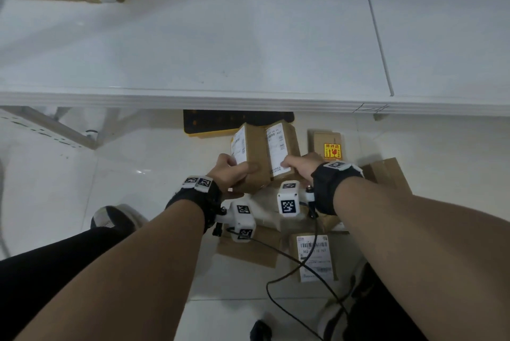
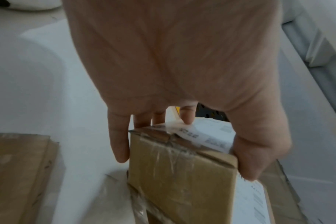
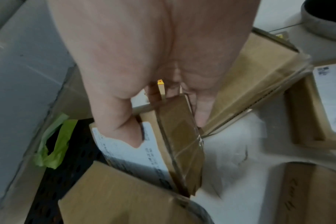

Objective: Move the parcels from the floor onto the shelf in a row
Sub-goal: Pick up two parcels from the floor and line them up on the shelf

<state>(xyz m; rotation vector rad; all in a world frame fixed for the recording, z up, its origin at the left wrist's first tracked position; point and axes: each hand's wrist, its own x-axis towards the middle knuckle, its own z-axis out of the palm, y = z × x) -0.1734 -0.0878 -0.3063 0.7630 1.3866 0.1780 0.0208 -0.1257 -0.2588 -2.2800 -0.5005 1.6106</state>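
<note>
Gripping parcels, green tape wrist-only.

Two brown cardboard parcels are held side by side above the floor, each bearing a white shipping label: the left parcel is gripped by the left hand, the right parcel by the right hand. A parcel with a yellow sticker lies just beyond them. A labelled parcel and a plain flat parcel lie on the floor nearer the person. The white shelf is seen beyond.
</note>
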